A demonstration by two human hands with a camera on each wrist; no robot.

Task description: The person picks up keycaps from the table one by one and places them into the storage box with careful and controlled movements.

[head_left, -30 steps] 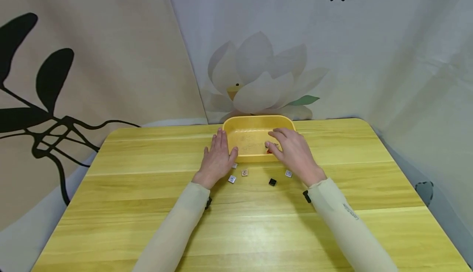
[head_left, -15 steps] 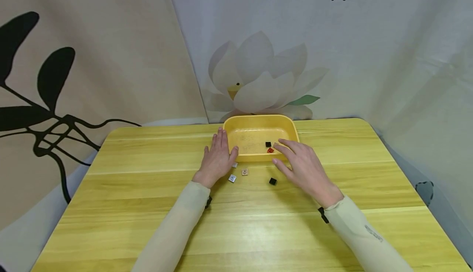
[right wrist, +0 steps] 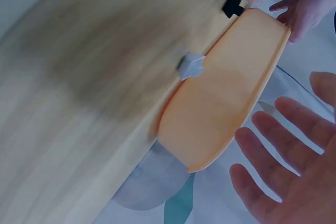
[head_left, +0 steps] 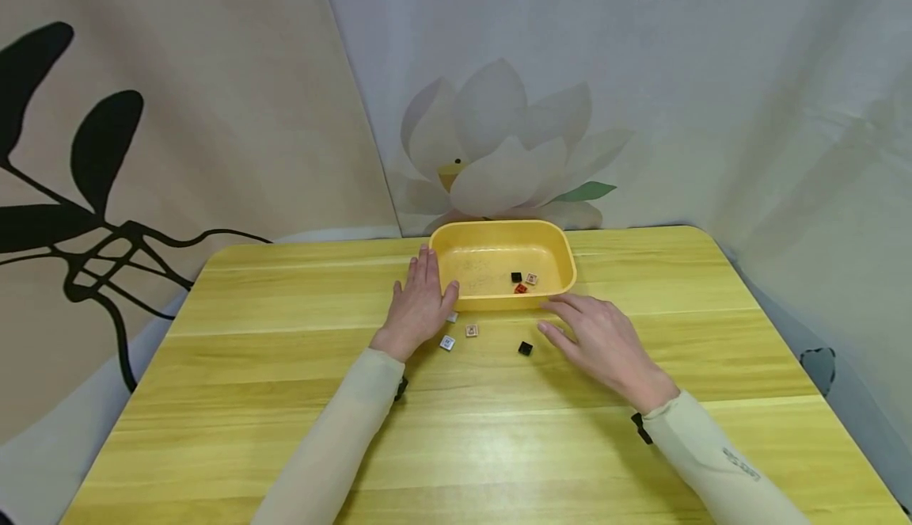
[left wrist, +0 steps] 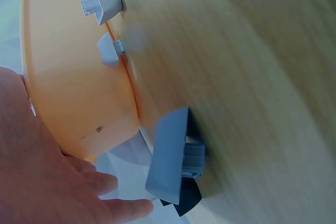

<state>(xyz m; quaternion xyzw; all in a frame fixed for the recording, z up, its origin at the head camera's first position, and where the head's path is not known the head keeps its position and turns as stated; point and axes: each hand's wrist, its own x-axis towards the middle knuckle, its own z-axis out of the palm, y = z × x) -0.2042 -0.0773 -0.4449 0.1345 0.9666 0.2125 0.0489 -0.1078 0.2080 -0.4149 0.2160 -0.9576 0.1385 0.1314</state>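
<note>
A yellow plastic tray holds a black keycap, a beige keycap and a red keycap. My left hand rests with straight fingers against the tray's left end. In front of the tray lie a white keycap, a beige keycap and a black keycap. Another pale keycap is partly covered by my left thumb. Over the table by the tray's front right corner, my right hand spreads its fingers, holding nothing. Close to it, a white keycap shows in the right wrist view.
Everything sits on a wood-grain table. Right behind its far edge hangs a pale printed curtain. The tray stands near that far edge.
My right hand has drawn back from inside the tray, toward me and to the right, uncovering the keycaps in it. The left hand has stayed against the tray.
</note>
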